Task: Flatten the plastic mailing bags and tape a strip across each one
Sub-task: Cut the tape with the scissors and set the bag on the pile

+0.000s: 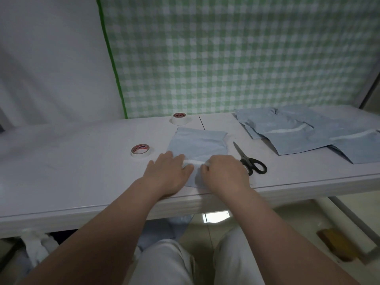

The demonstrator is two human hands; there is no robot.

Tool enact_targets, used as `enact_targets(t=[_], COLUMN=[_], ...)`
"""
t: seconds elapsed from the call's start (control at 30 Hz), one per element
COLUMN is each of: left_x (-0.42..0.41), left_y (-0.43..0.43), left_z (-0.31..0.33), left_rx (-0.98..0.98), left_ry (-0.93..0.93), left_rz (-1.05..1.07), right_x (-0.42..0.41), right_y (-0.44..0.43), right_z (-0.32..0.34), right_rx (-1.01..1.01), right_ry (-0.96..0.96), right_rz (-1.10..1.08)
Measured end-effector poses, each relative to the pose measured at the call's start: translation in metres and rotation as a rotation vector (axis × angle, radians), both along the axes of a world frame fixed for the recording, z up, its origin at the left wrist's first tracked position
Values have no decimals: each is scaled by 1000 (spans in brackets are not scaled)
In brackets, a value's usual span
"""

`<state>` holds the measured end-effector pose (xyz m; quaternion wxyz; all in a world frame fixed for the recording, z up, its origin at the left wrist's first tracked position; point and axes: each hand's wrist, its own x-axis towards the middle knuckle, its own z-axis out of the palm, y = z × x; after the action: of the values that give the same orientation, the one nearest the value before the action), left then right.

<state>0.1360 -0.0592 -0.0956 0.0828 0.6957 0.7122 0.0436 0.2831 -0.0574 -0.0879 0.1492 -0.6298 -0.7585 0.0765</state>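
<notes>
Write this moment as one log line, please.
left hand: presses tape strip | right hand: pinches strip's end | blue mailing bag: flat on table | taped bags: far right

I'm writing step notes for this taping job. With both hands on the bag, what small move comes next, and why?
Probably lay down the tape strip end the right hand seems to pinch, pressing it onto the bag; the left hand presses the other end.

Left hand (168,171) presses, right hand (224,171) pinches tape strip (195,162) — on blue bag (197,144).
</notes>
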Motion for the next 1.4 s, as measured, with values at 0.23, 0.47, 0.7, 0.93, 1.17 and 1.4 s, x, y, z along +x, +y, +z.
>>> enact_targets(t=[0.23, 0.47, 0.7, 0.93, 1.17, 1.4], left_x=[6, 2, 11, 26, 44, 83], left_y=[2, 7, 12, 10, 24, 50], left_z=[18, 27, 27, 61, 67, 87], left_rx=[160, 25, 72, -209, -131, -96], left_ry=[-219, -427, -740, -1654, -2081, -2205], left_rz=[154, 254, 344, 414, 316, 162], right_x=[20, 25, 18, 21, 35, 73], right_y=[14, 26, 40, 54, 52, 66], right_z=[12, 19, 26, 31, 47, 65], right_rx=[10, -166, -282, -384, -760, -714], right_ry=[279, 438, 462, 720, 1576, 1942], right_rz=[-185, -199, -182, -169, -99, -164])
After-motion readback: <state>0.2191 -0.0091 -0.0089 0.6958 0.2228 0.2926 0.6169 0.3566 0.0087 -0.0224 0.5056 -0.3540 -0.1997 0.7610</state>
